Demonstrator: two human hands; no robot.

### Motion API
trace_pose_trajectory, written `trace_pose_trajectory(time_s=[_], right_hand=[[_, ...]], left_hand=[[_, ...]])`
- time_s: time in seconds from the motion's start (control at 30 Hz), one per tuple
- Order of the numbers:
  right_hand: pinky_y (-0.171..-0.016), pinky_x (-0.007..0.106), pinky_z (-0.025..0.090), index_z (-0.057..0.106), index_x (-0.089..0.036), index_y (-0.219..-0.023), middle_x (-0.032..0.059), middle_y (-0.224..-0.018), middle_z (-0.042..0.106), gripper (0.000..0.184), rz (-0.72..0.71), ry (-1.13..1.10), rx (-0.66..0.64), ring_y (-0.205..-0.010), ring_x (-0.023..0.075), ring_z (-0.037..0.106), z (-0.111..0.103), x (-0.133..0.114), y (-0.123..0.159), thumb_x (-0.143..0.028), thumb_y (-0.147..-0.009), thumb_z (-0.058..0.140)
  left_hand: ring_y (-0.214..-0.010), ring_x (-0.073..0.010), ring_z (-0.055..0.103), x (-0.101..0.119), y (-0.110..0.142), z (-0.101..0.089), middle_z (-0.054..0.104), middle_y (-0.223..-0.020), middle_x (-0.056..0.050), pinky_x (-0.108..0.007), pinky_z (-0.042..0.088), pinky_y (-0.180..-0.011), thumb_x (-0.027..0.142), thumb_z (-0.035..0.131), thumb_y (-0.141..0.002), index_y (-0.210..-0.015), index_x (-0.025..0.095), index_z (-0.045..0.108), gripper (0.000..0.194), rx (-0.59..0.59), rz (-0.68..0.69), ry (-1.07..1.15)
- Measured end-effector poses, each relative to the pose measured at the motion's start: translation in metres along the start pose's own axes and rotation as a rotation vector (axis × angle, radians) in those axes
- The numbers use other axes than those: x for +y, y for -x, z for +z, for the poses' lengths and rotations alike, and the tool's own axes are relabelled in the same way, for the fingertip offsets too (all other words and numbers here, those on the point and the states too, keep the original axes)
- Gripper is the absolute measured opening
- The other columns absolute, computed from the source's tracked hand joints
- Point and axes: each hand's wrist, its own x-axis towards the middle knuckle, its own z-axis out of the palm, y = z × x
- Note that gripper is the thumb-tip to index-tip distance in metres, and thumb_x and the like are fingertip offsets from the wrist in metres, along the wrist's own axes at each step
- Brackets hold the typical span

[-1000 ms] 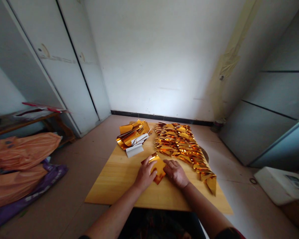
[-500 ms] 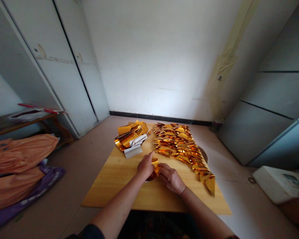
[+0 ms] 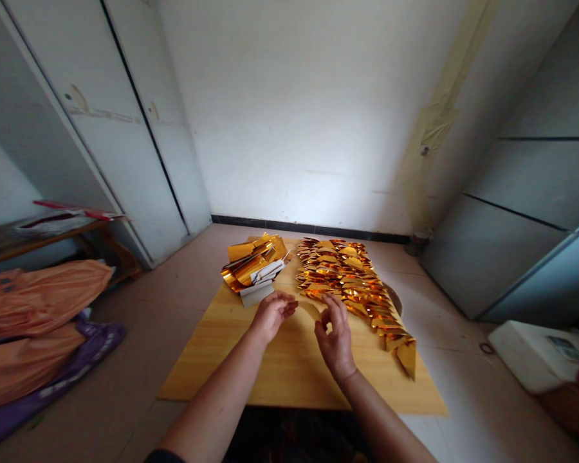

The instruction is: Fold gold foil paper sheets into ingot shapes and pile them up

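My left hand (image 3: 270, 312) and my right hand (image 3: 335, 331) are lifted a little above a low wooden table (image 3: 289, 379). Both pinch the ends of a gold foil sheet (image 3: 307, 314) that spans the gap between them; it mirrors the wood and is hard to make out. A loose stack of flat gold foil sheets (image 3: 251, 262), with white paper among them, lies beyond my left hand. Past my right hand a long overlapping row of folded gold foil pieces (image 3: 352, 283) runs along the table's right side to its near right corner.
Orange plastic bags (image 3: 38, 302) and a purple bag (image 3: 77, 363) lie on the floor at left, by a low wooden bench (image 3: 53, 235). White cupboard doors (image 3: 125, 128) stand behind. A white box (image 3: 535, 357) sits on the floor at right, beneath grey panels.
The foil sheet lay pressed flat on the table under both hands. My hands then gathered it and have lifted it, moving apart and a little farther from me.
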Motion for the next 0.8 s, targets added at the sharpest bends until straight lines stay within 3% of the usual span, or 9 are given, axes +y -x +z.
trace_pose_trajectory(time_s=[0.07, 0.13, 0.27, 0.37, 0.47, 0.6, 0.7, 0.8], right_hand=[[-0.073, 0.031, 0.048, 0.054, -0.023, -0.116, 0.0053, -0.098, 0.059, 0.041, -0.093, 0.020, -0.021, -0.075, 0.0139, 0.054, -0.001, -0.003, 0.003, -0.006, -0.080, 0.042], [-0.077, 0.033, 0.046, 0.058, -0.024, -0.107, 0.0048, -0.096, 0.062, 0.032, -0.281, 0.085, -0.125, -0.083, 0.0156, 0.055, -0.005, -0.005, 0.007, -0.007, -0.084, 0.044], [-0.089, 0.043, 0.040, 0.062, -0.025, -0.092, 0.0054, -0.113, 0.063, 0.018, -0.580, 0.301, -0.325, -0.102, 0.0201, 0.052, -0.010, -0.006, 0.018, -0.014, -0.090, 0.047], [-0.098, 0.050, 0.034, 0.061, -0.024, -0.094, 0.0057, -0.123, 0.058, 0.017, -0.674, 0.399, -0.395, -0.117, 0.0224, 0.045, -0.007, 0.004, 0.028, -0.017, -0.092, 0.045], [-0.099, 0.050, 0.034, 0.059, -0.024, -0.102, 0.0067, -0.120, 0.060, 0.019, -0.736, 0.437, -0.479, -0.119, 0.0222, 0.045, -0.001, 0.016, 0.037, -0.018, -0.093, 0.044], [-0.089, 0.041, 0.044, 0.056, -0.020, -0.112, 0.0098, -0.118, 0.061, 0.023, -0.761, 0.443, -0.578, -0.110, 0.0222, 0.054, 0.004, 0.021, 0.042, -0.021, -0.094, 0.042], [-0.080, 0.034, 0.047, 0.054, -0.017, -0.116, 0.0114, -0.112, 0.063, 0.025, -0.736, 0.427, -0.674, -0.099, 0.0199, 0.058, 0.006, 0.017, 0.040, -0.021, -0.094, 0.041], [-0.079, 0.032, 0.047, 0.054, -0.017, -0.113, 0.0093, -0.104, 0.065, 0.023, -0.692, 0.425, -0.743, -0.094, 0.0189, 0.059, 0.006, 0.013, 0.038, -0.021, -0.094, 0.042]], left_hand=[[-0.070, -0.0154, 0.064, 0.001, 0.002, -0.001, 0.069, -0.079, -0.003, -0.027, 0.049, -0.068, 0.010, 0.062, -0.052, -0.066, 0.016, 0.054, 0.017, -0.045, -0.014, 0.123], [-0.073, -0.0170, 0.065, 0.001, 0.001, -0.004, 0.070, -0.083, -0.003, -0.029, 0.050, -0.069, 0.011, 0.062, -0.055, -0.064, 0.016, 0.052, 0.014, -0.064, -0.031, 0.179], [-0.079, -0.0196, 0.066, -0.005, -0.004, -0.012, 0.070, -0.090, -0.006, -0.034, 0.052, -0.072, 0.019, 0.055, -0.070, -0.072, 0.016, 0.055, 0.004, -0.030, -0.110, 0.131], [-0.081, -0.0186, 0.066, -0.012, -0.008, -0.020, 0.069, -0.091, -0.008, -0.032, 0.052, -0.072, 0.029, 0.052, -0.080, -0.090, 0.015, 0.058, 0.018, 0.058, -0.148, 0.031], [-0.080, -0.0179, 0.066, -0.018, -0.012, -0.027, 0.068, -0.092, -0.008, -0.030, 0.052, -0.069, 0.041, 0.053, -0.081, -0.107, 0.016, 0.054, 0.036, 0.113, -0.156, -0.054], [-0.093, -0.0189, 0.063, -0.025, -0.016, -0.030, 0.065, -0.107, -0.010, -0.028, 0.050, -0.077, 0.017, 0.066, -0.066, -0.108, 0.014, 0.056, 0.043, 0.061, 0.021, -0.407], [-0.101, -0.0204, 0.060, -0.029, -0.016, -0.026, 0.062, -0.115, -0.008, -0.033, 0.048, -0.089, 0.002, 0.059, -0.059, -0.105, 0.016, 0.060, 0.048, 0.056, 0.202, -0.814], [-0.114, -0.0219, 0.051, -0.032, -0.009, -0.024, 0.062, -0.115, -0.006, -0.038, 0.038, -0.103, -0.002, 0.054, -0.060, -0.093, 0.019, 0.066, 0.041, 0.044, 0.460, -1.133]])
